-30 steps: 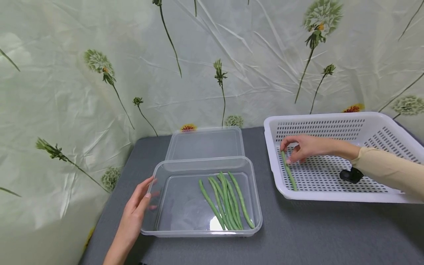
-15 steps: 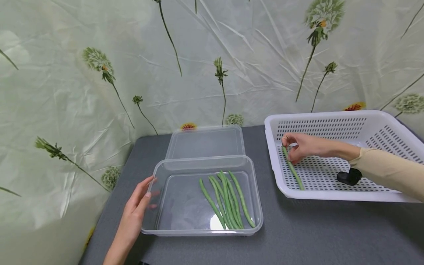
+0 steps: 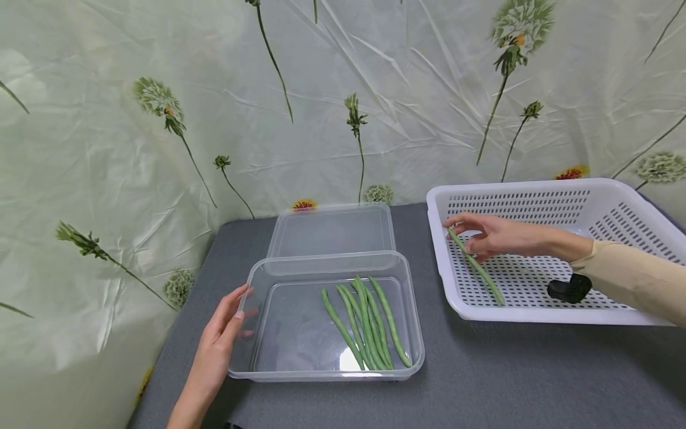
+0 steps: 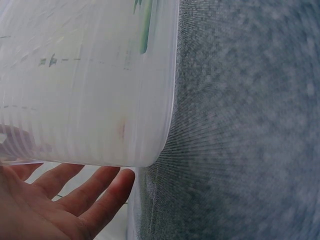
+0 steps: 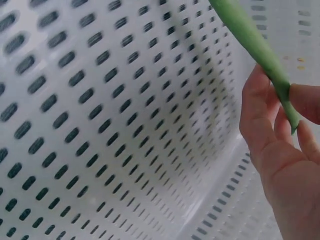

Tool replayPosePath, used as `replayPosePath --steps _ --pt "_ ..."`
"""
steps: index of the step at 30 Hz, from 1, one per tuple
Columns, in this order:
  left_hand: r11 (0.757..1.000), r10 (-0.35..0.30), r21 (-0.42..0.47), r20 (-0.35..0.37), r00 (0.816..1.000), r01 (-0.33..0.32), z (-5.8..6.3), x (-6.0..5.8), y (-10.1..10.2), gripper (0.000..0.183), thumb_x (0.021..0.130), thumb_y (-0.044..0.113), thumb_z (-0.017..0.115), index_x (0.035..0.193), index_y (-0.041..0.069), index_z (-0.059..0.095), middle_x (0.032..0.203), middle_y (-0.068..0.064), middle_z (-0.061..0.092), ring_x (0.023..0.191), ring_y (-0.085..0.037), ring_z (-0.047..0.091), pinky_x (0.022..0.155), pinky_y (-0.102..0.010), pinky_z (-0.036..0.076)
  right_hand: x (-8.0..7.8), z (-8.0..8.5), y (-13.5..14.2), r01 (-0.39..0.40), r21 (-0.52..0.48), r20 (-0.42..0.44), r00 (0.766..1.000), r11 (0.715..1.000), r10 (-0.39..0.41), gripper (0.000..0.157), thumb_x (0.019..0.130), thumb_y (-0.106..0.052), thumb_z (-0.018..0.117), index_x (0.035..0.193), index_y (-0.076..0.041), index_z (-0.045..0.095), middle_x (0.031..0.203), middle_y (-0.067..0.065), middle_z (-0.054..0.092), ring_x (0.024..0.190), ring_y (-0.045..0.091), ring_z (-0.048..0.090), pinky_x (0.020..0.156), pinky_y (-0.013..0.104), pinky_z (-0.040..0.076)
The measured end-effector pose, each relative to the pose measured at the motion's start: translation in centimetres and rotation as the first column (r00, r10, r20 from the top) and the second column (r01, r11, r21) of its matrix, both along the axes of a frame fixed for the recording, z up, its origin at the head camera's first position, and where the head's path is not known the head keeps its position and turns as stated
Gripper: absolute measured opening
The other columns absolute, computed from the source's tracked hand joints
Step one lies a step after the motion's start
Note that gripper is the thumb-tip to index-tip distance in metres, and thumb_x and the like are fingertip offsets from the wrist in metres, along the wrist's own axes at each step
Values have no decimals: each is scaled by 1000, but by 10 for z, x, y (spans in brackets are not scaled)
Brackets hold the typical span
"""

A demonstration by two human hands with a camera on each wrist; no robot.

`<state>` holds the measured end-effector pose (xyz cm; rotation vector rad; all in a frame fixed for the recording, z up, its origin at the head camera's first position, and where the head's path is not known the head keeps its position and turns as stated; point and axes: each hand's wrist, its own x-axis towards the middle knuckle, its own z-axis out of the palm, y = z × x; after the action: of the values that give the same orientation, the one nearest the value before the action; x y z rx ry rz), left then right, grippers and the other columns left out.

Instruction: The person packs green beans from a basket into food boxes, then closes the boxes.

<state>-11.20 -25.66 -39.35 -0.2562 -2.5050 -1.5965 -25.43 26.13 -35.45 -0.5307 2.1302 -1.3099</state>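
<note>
In the head view my right hand (image 3: 498,235) is inside the white perforated basket (image 3: 536,316), near its left wall. It pinches a single green bean (image 3: 485,275), whose long end slants down toward the basket's front. The right wrist view shows thumb and fingers (image 5: 257,95) around the bean's pointed end. My left hand (image 3: 214,339) rests at the left side of a clear plastic container (image 3: 321,376). Its fingers (image 4: 107,200) extend along the wall, loosely spread. Several green beans (image 3: 370,333) lie lengthwise in the container's right half.
Behind the container is a clear flat lid (image 3: 334,229). A grey cloth (image 3: 445,369) covers the table, and a flower-printed sheet (image 3: 300,143) hangs behind it. The basket stands to the right of the container, with a gap between them.
The bean in my right hand has tilted, its lower end swinging right across the basket floor. My right fingers have spread a little. The left hand and container stay put.
</note>
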Motion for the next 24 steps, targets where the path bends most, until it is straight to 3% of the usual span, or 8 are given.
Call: replayPosePath --steps 5,10,13,19,24 --pt "1000 10 -5 6 1000 -10 1 0 1 41 108 15 38 149 12 40 144 -13 47 113 -16 59 77 -33 52 1 8 -1 -4 -27 16 1000 1000 4 68 94 0 58 152 3 22 135 27 50 115 35 57 86 42 52" --pt "1000 12 -9 -5 1000 -12 2 0 1 41 108 14 38 149 10 40 144 -13 48 112 -16 60 76 -33 52 2 12 0 -33 -58 -14 999 998 32 50 97 -2 58 139 15 37 117 28 60 104 30 63 84 41 54" --pt "1000 8 -9 -10 1000 -8 2 0 1 41 108 12 38 148 10 40 143 -14 48 111 -16 60 76 -33 53 4 13 2 -15 -61 -4 1000 998 15 44 98 -4 56 135 12 39 111 27 59 98 29 63 80 43 55" --pt "1000 10 -15 -12 1000 -11 1 0 2 41 108 12 38 148 11 41 143 -14 48 111 -16 60 76 -33 53 12 17 7 -15 -123 93 995 992 26 44 105 -11 47 141 2 25 113 34 54 90 40 66 71 48 56" --pt "1000 7 -17 -18 1000 -7 0 0 2 41 108 12 38 148 11 41 143 -13 49 111 -16 60 76 -33 53 17 21 8 -19 -118 85 996 993 29 48 105 -12 47 144 2 22 115 37 54 89 47 64 68 51 56"
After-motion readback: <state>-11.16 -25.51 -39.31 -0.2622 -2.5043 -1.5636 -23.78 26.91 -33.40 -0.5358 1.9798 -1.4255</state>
